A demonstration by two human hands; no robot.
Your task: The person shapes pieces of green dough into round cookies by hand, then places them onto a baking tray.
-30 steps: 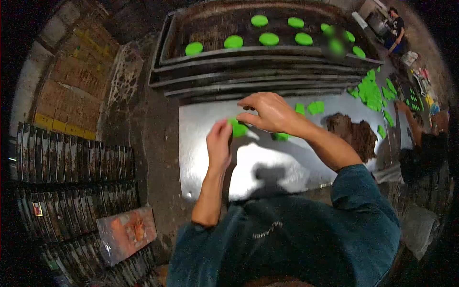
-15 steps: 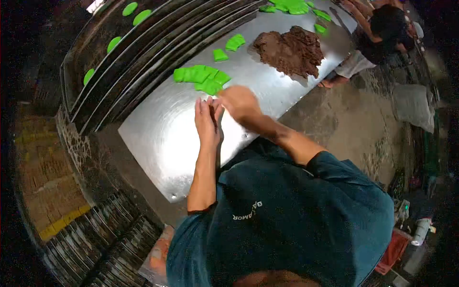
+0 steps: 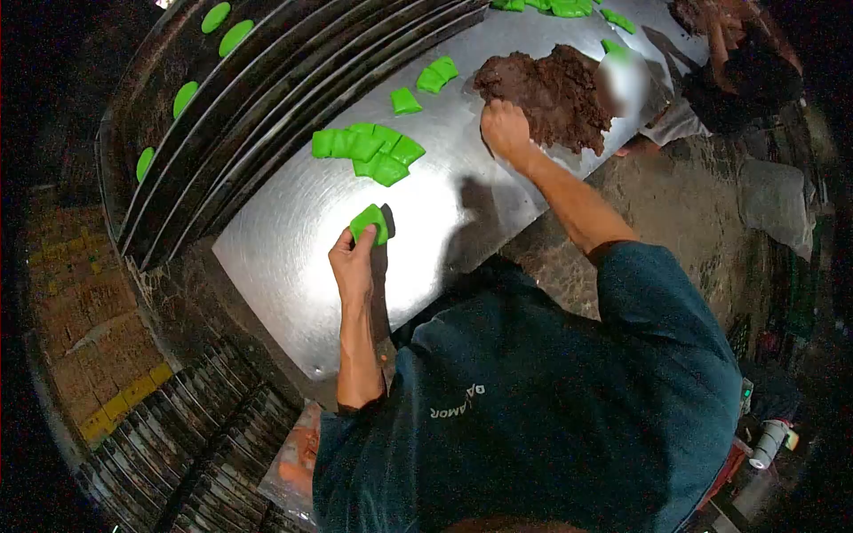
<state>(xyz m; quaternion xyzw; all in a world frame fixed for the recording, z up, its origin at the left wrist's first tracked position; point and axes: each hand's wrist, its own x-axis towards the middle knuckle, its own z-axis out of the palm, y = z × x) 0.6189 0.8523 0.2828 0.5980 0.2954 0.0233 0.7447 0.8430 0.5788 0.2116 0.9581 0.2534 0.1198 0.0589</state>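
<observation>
My left hand (image 3: pixel 353 262) pinches a flat green dough piece (image 3: pixel 369 224) between thumb and fingers, just above the metal table. My right hand (image 3: pixel 506 131) is closed at the left edge of a big mound of brown paste (image 3: pixel 555 98), its fingertips pressed into the paste. Between the two hands and farther back lies a cluster of flat green dough pieces (image 3: pixel 373 147), partly overlapping. Beyond it sit a single green piece (image 3: pixel 405 100) and a small overlapping group (image 3: pixel 436 75).
Dark curved trays (image 3: pixel 293 107) stand stacked along the table's left side, with several green rounds (image 3: pixel 186 99) on the outermost one. More green dough (image 3: pixel 569 7) lies at the far end. Another person (image 3: pixel 742 71) is at the far right. The metal table (image 3: pixel 293 258) has a bare front part.
My hands were together near the green cluster; now they are apart. My left hand has drawn back with a green piece showing in it, and the right has reached over to the brown paste.
</observation>
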